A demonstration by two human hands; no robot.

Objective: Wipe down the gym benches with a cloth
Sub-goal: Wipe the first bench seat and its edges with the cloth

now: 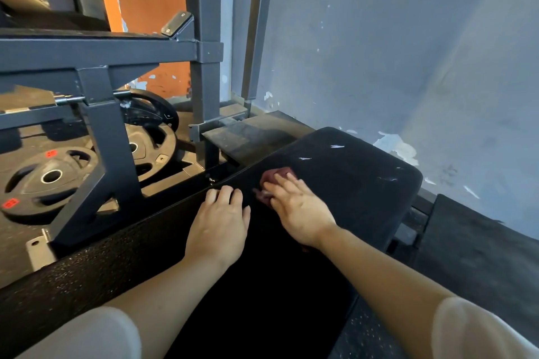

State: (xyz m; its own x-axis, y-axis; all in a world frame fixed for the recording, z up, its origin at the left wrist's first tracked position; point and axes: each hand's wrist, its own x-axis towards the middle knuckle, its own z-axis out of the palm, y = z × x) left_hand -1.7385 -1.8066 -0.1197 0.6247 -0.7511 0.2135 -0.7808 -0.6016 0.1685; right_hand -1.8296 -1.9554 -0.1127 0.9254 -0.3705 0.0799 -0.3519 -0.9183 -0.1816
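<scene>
Hands: two, the left hand and the right hand
Cloths: one, a dark red cloth
Benches: one black bench
Weight plates: three (one plate, a second plate, a third plate partly hidden)

Both hands flat, fingers straight
</scene>
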